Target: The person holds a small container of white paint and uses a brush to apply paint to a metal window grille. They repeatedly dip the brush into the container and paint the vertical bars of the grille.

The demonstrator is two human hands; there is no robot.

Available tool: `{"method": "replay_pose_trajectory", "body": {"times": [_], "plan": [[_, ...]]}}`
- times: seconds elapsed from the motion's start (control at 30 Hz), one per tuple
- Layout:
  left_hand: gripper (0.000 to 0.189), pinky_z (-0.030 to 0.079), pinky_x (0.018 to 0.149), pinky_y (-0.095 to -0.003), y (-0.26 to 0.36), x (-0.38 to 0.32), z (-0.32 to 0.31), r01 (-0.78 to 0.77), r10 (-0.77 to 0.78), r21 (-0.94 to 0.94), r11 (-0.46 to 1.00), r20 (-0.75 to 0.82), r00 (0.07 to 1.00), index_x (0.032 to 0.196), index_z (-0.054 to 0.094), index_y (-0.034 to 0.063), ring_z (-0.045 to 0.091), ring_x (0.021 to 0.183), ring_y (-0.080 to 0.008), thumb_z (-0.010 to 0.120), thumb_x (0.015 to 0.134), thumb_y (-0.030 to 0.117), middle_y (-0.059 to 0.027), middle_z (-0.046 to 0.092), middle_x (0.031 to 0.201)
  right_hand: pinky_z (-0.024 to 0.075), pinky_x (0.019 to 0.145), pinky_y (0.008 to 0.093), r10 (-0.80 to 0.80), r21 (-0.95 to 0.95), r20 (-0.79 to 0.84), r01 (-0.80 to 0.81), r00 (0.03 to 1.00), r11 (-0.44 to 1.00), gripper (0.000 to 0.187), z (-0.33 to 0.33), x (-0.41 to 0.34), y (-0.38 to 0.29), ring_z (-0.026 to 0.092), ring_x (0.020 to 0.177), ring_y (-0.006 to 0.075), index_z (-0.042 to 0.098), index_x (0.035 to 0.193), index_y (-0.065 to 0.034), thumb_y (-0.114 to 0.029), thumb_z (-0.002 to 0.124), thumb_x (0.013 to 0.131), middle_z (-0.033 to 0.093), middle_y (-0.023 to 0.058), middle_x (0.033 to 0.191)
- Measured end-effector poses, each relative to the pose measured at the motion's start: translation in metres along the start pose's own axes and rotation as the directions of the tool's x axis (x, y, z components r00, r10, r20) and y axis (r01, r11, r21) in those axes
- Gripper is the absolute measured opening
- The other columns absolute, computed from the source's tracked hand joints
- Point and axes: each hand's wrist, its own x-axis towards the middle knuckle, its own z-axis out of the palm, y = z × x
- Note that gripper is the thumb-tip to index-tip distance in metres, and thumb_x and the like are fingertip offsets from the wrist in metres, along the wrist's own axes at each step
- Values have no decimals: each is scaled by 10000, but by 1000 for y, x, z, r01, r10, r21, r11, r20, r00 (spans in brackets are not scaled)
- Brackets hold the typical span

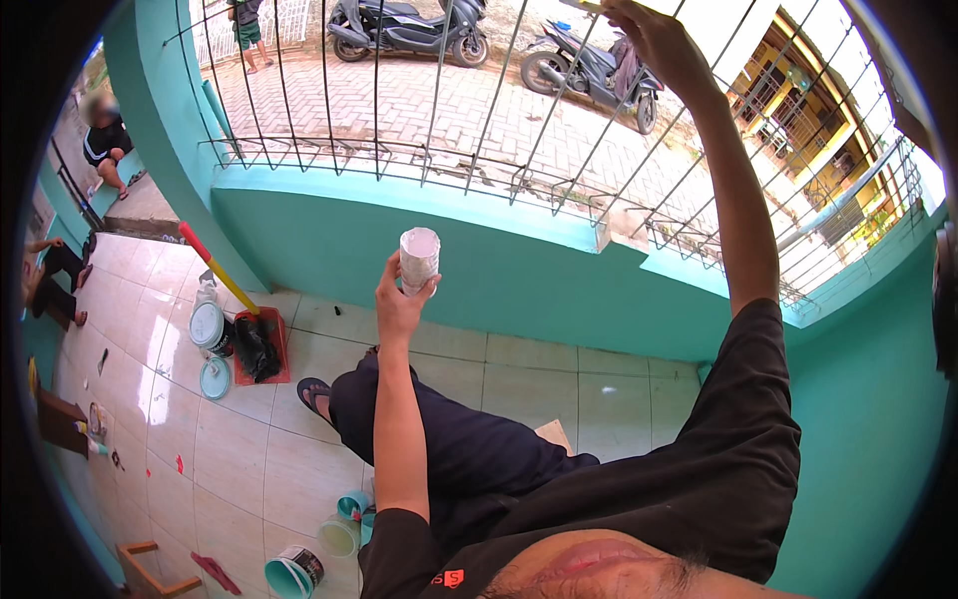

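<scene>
My left hand (404,299) is wrapped around a whitish cup (420,258), held upright in front of the teal wall. The cup's inside looks pale. Raised high at the top edge of the view, my right hand (650,34) is by the black metal window grille (524,97). Its fingers are around a thin, pale yellowish handle (582,5), whose far end is cut off by the frame. Below the grille runs a light teal sill (404,193) with a broken, bare patch near its middle.
Left on the tiled floor stand a lidded paint bucket (209,326) and a red dustpan (281,352) holding a black bag. Near my legs are an open paint bucket (289,575) and small tubs (339,537). People sit at far left. Motorcycles (408,28) stand beyond the grille.
</scene>
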Motion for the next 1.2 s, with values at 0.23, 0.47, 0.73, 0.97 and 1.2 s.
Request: {"method": "replay_pose_trajectory", "body": {"times": [0.23, 0.47, 0.73, 0.97, 1.2], "plan": [[691, 627, 831, -409, -6, 2, -1, 3, -3, 32, 999, 9, 1000, 1397, 618, 64, 712, 1121, -257, 940, 795, 168, -149, 738, 1220, 649, 736, 421, -256, 45, -157, 266, 954, 963, 271, 4, -4, -6, 787, 892, 334, 677, 1274, -20, -69, 717, 1011, 785, 193, 1067], [664, 571, 919, -437, -2, 4, 1, 3, -3, -6, 1000, 4, 1000, 1375, 624, 76, 726, 1081, -291, 937, 799, 179, -138, 760, 1165, 653, 740, 416, -244, -83, -209, 231, 947, 969, 247, 27, 9, 17, 792, 898, 338, 672, 1273, -21, -93, 692, 1038, 790, 188, 1065], [675, 638, 802, -395, -10, 3, 0, -23, 23, -1, 1000, 19, 1000, 1390, 621, 63, 715, 1105, -247, 933, 799, 153, -133, 739, 1215, 621, 755, 448, -182, 100, -175, 201, 968, 974, 203, 26, 4, -5, 785, 903, 354, 666, 1243, -28, -104, 669, 1054, 791, 183, 1040], [669, 573, 910, -439, -5, 4, 1, -8, 9, 30, 1000, -8, 1000, 1377, 621, 73, 724, 1082, -292, 936, 796, 178, -133, 756, 1176, 637, 791, 410, 20, 141, -357, 32, 934, 989, 233, 45, 1, 7, 787, 961, 314, 671, 1280, -44, -122, 649, 1062, 786, 168, 1124], [680, 575, 908, -444, -4, 1, 1, 14, -14, -32, 999, 4, 1000, 1373, 623, 73, 728, 1093, -295, 945, 787, 193, -139, 758, 1181, 642, 789, 334, 15, 188, -263, 36, 965, 981, 215, 67, -9, -10, 812, 977, 238, 668, 1282, -65, -167, 638, 1095, 814, 128, 1079]]}}
